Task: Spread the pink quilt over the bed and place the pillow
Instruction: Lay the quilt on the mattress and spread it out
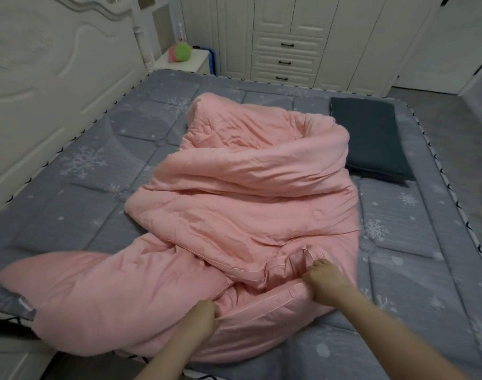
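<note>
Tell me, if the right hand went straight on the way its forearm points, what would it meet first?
Probably more of the pink quilt: the right hand already grips its near edge, and the bunched folds lie directly ahead. Depth is unclear, so this is a judgement.

We see the quilt [234, 215] lying bunched on the middle of the bed [70, 174]; the pillow [368, 138] lies on the bed just right of the quilt, the headboard [42, 78] stands left of it, and the nightstand [185, 61] and wardrobe [286, 37] stand behind it
</note>
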Demonstrator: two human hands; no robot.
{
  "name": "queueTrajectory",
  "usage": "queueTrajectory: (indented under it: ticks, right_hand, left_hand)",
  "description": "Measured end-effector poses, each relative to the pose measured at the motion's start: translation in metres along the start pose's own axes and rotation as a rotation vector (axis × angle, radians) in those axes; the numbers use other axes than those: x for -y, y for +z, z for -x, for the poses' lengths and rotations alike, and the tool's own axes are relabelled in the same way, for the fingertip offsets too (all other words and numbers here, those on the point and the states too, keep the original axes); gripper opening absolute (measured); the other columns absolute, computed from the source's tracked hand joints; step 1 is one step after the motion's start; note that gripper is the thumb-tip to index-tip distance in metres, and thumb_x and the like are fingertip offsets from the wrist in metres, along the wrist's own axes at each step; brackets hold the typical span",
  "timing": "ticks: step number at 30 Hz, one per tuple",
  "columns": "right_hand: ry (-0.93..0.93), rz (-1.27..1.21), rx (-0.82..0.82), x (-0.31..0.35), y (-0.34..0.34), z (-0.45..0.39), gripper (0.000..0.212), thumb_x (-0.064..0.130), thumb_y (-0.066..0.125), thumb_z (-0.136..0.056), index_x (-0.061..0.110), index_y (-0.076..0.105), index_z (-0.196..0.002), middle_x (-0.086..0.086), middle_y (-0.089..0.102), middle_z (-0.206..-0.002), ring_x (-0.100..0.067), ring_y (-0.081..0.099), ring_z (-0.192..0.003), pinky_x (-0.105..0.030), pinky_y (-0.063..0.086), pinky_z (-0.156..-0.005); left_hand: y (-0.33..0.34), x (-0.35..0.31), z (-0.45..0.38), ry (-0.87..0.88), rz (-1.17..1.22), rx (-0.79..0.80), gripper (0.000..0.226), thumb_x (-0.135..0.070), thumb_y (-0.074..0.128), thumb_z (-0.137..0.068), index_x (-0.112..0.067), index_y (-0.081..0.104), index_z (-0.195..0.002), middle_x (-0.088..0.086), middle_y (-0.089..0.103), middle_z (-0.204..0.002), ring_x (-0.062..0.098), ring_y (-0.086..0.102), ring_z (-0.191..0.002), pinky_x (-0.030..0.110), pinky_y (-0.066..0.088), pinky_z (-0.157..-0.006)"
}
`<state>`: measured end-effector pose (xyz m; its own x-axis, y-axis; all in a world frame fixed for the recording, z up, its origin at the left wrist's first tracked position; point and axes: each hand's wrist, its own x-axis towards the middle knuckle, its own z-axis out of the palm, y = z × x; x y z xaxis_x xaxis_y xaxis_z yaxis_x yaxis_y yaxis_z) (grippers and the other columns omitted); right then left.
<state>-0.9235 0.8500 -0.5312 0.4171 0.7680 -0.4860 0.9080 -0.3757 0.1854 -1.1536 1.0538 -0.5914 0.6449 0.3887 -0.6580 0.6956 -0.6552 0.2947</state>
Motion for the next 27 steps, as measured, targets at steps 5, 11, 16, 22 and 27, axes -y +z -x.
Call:
queueTrajectory:
  ticks: [5,11,16,22,27]
  right_hand:
    - [0.089,-0.029,0.232,0.038,0.005,0.054,0.036,0.015,0.060,-0.080,0.012,0.063,-0.116,-0.015,0.058,-0.124,-0.031,0.054,-0.115,-0.032,0.039,-0.101]
    - [0.118,-0.182,0.651,0.087,0.034,0.104,0.055,0.027,0.069,-0.082,0.006,0.052,-0.130,-0.009,0.065,-0.118,-0.015,0.057,-0.094,-0.030,0.041,-0.099]
    - [0.210,-0.336,0.549,0.123,0.038,0.129,0.037,0.031,0.053,-0.090,0.009,0.060,-0.118,-0.008,0.060,-0.109,-0.018,0.057,-0.099,-0.027,0.043,-0.086]
    - [0.186,-0.404,0.271,0.128,-0.005,0.108,0.040,0.040,0.044,-0.092,0.024,0.052,-0.128,-0.002,0.051,-0.136,-0.020,0.047,-0.124,-0.026,0.037,-0.099]
    - [0.134,-0.435,0.133,0.146,-0.042,0.076,0.040,0.037,0.047,-0.092,0.022,0.049,-0.129,0.002,0.054,-0.133,-0.017,0.050,-0.121,-0.024,0.038,-0.096]
  left_hand:
    - [0.009,0.008,0.051,0.099,0.034,0.088,0.019,-0.027,0.070,-0.070,-0.023,0.075,-0.087,-0.007,0.071,-0.104,0.007,0.063,-0.094,0.018,0.046,-0.085]
    - [0.051,0.028,0.096,0.144,0.119,0.274,0.024,-0.018,0.070,-0.070,-0.018,0.075,-0.093,-0.023,0.065,-0.058,-0.014,0.051,-0.050,0.003,0.042,-0.061]
    - [0.054,0.054,0.119,0.084,0.105,0.060,0.047,-0.033,0.065,-0.078,-0.023,0.058,-0.123,0.000,0.057,-0.129,0.014,0.055,-0.115,0.022,0.041,-0.096]
    - [0.001,0.087,0.132,0.061,0.146,-0.360,0.060,-0.044,0.068,-0.075,-0.026,0.050,-0.130,-0.005,0.050,-0.134,0.017,0.047,-0.123,0.029,0.040,-0.099]
    - [-0.017,0.112,0.134,0.020,0.080,-0.453,0.070,-0.053,0.067,-0.072,-0.028,0.044,-0.134,-0.006,0.038,-0.144,0.016,0.037,-0.131,0.031,0.034,-0.103]
